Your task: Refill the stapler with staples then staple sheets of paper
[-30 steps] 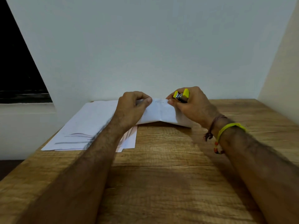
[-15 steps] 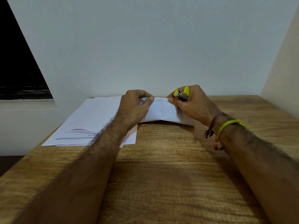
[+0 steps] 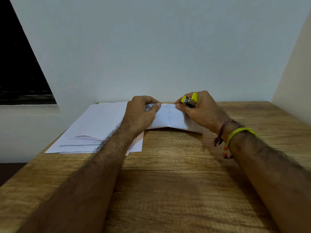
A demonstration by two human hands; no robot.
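A folded bundle of white sheets (image 3: 169,117) is held slightly off the wooden table (image 3: 168,182) near the back wall. My left hand (image 3: 140,113) pinches its left top edge between thumb and fingers. My right hand (image 3: 199,111) grips a small yellow stapler (image 3: 189,100) in its curled fingers, and its thumb presses on the bundle's right top edge. The stapler's metal mouth points toward the paper's top edge. I cannot tell whether the paper sits inside its jaws.
A loose stack of white sheets (image 3: 94,132) lies flat on the table's left side, partly under my left forearm. The pale wall (image 3: 151,56) stands right behind the papers. A dark window (image 3: 18,73) is at far left.
Both hands and the bundle stay in nearly the same place. My left thumb has shifted slightly along the paper's top edge.
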